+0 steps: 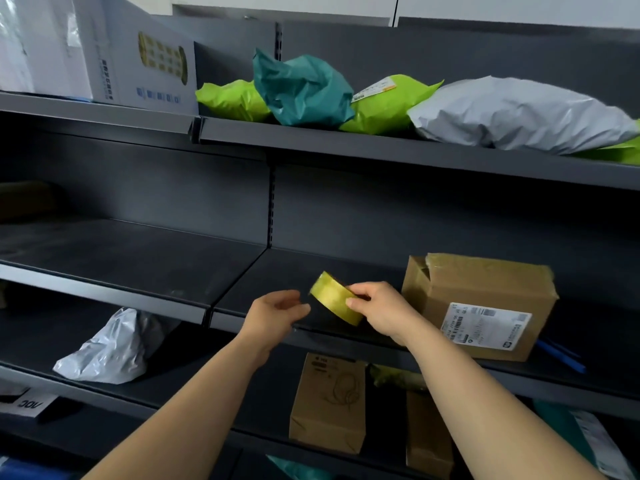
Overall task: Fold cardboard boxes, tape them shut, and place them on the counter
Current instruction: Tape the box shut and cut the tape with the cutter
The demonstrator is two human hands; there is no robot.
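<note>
A yellowish roll of tape (334,301) is pinched between the thumb and fingers of the right hand (379,311), in front of the middle shelf (138,271). At its nine o'clock the left hand (273,315) is held loosely open, with nothing gripped. At the roll's three o'clock a taped, labelled cardboard box (485,306) is set on that shelf. At twelve o'clock mailer bags (304,88) are piled above; at seven o'clock a grey bag (114,348) is laid below.

The tape roll (335,302) is between the left hand (277,311) and the right hand (379,311). To their right, the cardboard box (485,306) stands on the shelf (329,265).
</note>
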